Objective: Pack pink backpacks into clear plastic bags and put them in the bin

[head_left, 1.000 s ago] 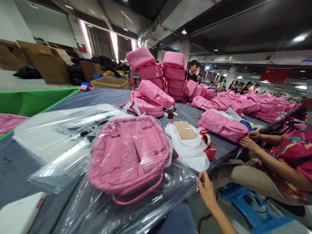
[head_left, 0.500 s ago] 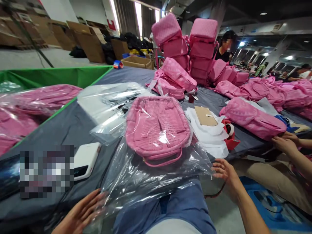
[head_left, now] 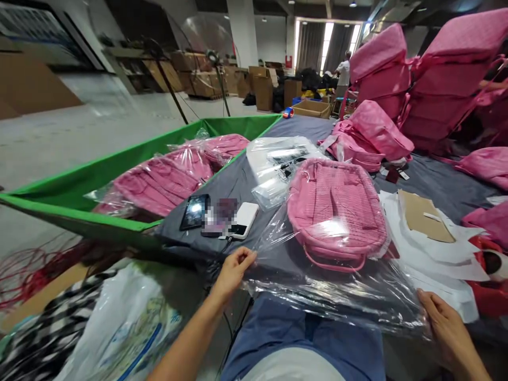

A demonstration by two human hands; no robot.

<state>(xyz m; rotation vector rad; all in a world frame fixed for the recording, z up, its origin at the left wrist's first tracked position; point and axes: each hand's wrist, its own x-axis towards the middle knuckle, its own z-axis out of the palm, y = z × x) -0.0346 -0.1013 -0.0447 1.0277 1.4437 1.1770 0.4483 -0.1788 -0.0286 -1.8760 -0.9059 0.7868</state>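
A pink backpack (head_left: 337, 211) lies inside a clear plastic bag (head_left: 317, 293) on the dark cloth-covered table, its handle loop towards me. My left hand (head_left: 234, 270) pinches the bag's near left corner between thumb and fingers. At the near right corner, my right hand (head_left: 442, 317) grips the plastic with its thumb on top. Between the two hands the bag's near edge is stretched flat above my lap. More clear plastic bags (head_left: 278, 159) lie in a flat stack just beyond the backpack, on the left.
A green-walled bin (head_left: 159, 225) at the left holds bagged pink backpacks (head_left: 159, 182). Phones (head_left: 194, 211) and a white power bank (head_left: 246, 219) rest near the table's left edge. White papers (head_left: 432, 254) with cardboard (head_left: 424, 214) lie right. Pink backpacks are stacked (head_left: 440, 79) behind.
The view has swung left, showing more of the green bin. Both hands, open earlier beside the bag's near corners, have closed on the plastic. The bag's near edge is now pulled straighter.
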